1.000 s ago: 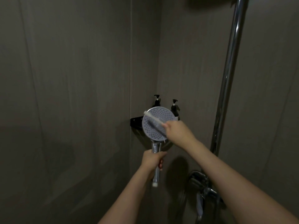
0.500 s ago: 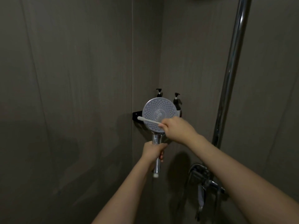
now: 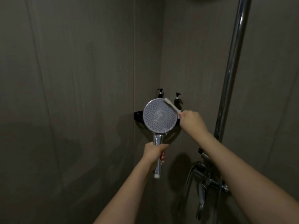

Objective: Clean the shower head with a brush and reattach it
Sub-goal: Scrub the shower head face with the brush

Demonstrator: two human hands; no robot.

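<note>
The round shower head (image 3: 159, 116) faces me with its grey perforated plate, detached from its hose. My left hand (image 3: 154, 152) grips its chrome handle from below and holds it upright. My right hand (image 3: 192, 121) holds a small white brush (image 3: 172, 106). The brush lies slanted across the upper right rim of the plate, bristle end up and left.
A black corner shelf (image 3: 137, 114) behind the shower head carries two dark pump bottles (image 3: 177, 101). A chrome riser pipe (image 3: 233, 62) runs up the right wall. The mixer tap and hose (image 3: 205, 178) sit below my right forearm. Dark wall panels close in on both sides.
My right hand has swung the brush from the plate's middle and lower left up to its upper right rim. The shower head is held slightly higher.
</note>
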